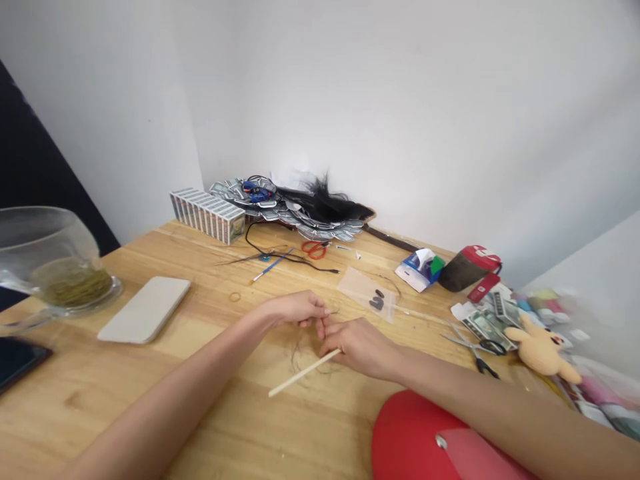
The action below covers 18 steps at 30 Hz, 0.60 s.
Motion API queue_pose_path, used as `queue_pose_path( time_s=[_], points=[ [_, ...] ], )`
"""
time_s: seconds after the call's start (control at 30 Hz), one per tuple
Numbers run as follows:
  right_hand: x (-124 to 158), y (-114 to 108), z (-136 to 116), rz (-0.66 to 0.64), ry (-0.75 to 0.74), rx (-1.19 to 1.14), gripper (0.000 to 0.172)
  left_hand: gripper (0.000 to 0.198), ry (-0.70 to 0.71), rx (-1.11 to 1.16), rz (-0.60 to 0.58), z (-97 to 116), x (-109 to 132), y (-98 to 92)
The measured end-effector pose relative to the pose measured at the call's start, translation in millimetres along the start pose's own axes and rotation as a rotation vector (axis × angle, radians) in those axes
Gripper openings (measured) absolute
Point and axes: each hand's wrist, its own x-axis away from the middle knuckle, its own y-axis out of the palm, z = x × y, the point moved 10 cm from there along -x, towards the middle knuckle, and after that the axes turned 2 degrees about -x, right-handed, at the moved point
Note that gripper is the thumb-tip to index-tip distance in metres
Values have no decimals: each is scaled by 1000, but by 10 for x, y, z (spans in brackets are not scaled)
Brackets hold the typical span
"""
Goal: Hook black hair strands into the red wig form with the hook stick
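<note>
My right hand (357, 347) is closed around a slim pale stick (303, 375), whose free end points toward the lower left. Just left of it, my left hand (305, 310) has its fingertips pinched together, meeting the right fingertips. Anything between those left fingers is too small to make out. Thin dark strands like loose hair (295, 357) lie on the wooden table (240, 407) under the hands. Behind the right hand is a clear plastic bag (353, 287) with several small black pieces (377, 300).
Left side: a glass pitcher (70, 280) with leaves, a white slab (145, 310), a phone (20, 360). Toward the back: boxes (207, 217), black hair (325, 200), red-handled scissors (314, 249), a paintbrush (271, 265). At right: black-handled scissors (475, 345), a plush toy (543, 350), a red cap (415, 433).
</note>
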Motion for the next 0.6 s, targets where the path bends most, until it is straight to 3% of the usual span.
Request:
queue_pose_path(
  time_s=[0.3,0.47,0.6],
  points=[
    [39,10,33,-40,71,48,7,30,-26,-41,-21,-39,-16,-18],
    [90,-153,28,-6,115,7,7,27,-50,-71,-111,-75,-30,135],
    [232,-348,259,37,265,1,11,27,-63,-98,-176,-78,-16,201]
  ],
)
